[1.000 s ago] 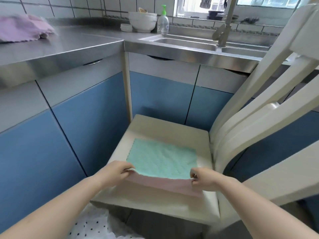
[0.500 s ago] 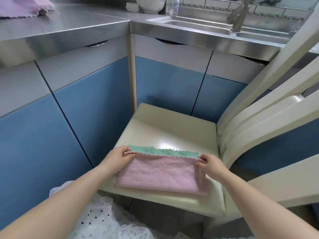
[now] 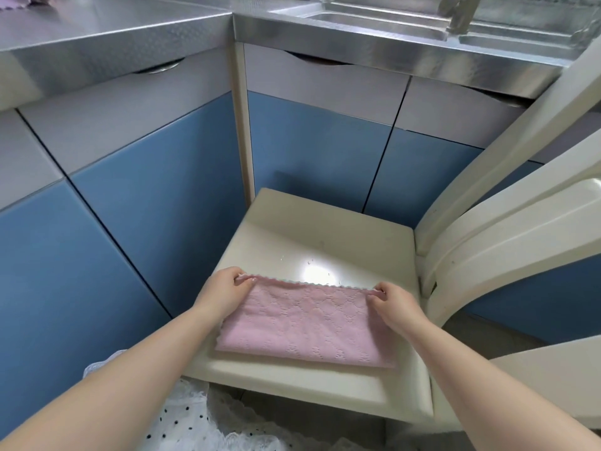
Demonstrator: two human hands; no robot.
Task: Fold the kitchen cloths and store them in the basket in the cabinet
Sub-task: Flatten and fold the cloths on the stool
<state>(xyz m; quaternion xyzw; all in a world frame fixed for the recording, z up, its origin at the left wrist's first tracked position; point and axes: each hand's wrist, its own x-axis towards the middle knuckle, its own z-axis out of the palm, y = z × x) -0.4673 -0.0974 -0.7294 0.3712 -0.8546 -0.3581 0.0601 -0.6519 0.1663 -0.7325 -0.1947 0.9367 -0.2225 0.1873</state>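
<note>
Pink cloth [image 3: 304,323] folded flat on cream chair seat [image 3: 312,236]. Left hand [image 3: 224,289] pinching far-left corner, right hand [image 3: 392,302] pinching far-right corner; rest of cloth lying toward body from both grips.

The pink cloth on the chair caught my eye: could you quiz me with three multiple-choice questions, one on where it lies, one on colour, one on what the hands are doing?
1. Where does the pink textured cloth lie?
A. in the steel sink
B. on the cream chair seat
C. on the floor

2. What colour are the lower cabinet door panels?
A. blue
B. red
C. black

3. What are the left hand and right hand doing?
A. hanging idle
B. one on the tap
C. each pinching a far corner of the cloth

Answers: 1 B, the cloth rests folded on the seat; 2 A, the panels show blue below grey strips; 3 C, fingers of both hands curl round the scalloped far edge.
</note>
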